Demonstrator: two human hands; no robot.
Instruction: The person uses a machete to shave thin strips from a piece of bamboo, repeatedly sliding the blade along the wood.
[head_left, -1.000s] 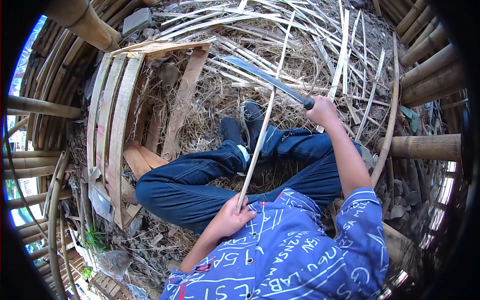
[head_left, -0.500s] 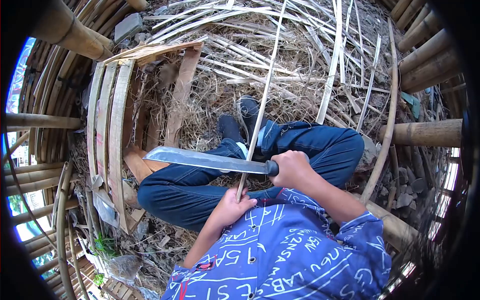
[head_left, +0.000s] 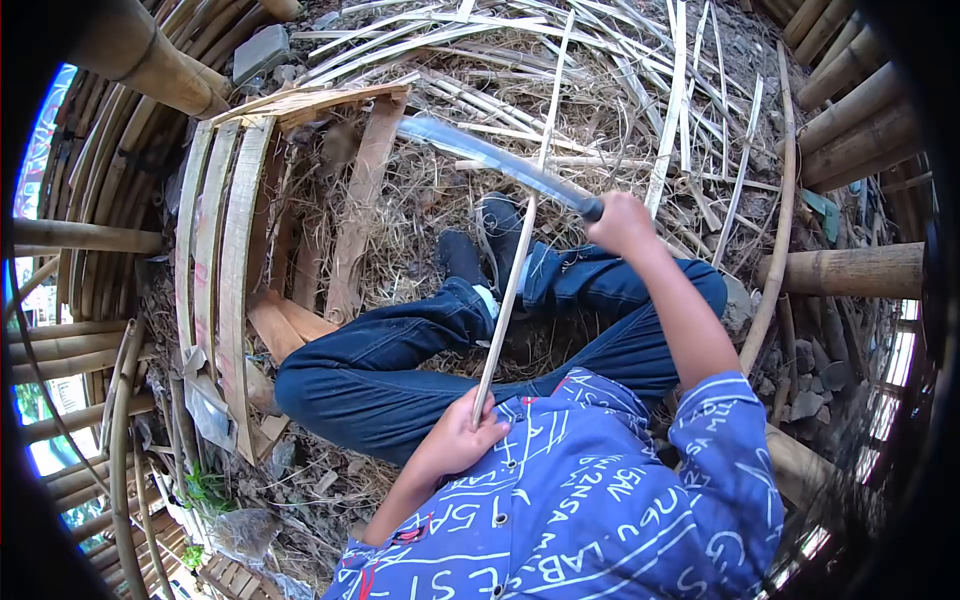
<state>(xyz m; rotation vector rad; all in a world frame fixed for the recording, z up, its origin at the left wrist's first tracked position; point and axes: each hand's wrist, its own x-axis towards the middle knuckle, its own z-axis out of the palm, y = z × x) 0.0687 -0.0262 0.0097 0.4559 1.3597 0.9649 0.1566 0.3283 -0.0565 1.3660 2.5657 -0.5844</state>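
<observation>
My right hand (head_left: 622,222) is wrapped round the dark handle of a machete (head_left: 500,165). The long blade reaches up and left, its tip smeared by motion, and crosses over the far part of a thin bamboo strip (head_left: 512,290). Close against my shirt, my left hand (head_left: 464,436) grips the near end of that strip. From there the strip slants away between my bent legs, past my shoes (head_left: 498,228), toward the pile of cut strips. My legs in dark jeans (head_left: 400,345) lie folded on either side of it.
A slatted wooden crate (head_left: 240,230) stands at the left. Loose bamboo strips (head_left: 480,40) and curly shavings (head_left: 410,210) cover the ground ahead. Thick bamboo poles (head_left: 850,270) edge the right side. A grey block (head_left: 262,52) lies at the upper left.
My right hand has moved the machete forward, away from my body along the strip, and its blade now tilts more. My left hand has stayed nearly in place, holding the strip.
</observation>
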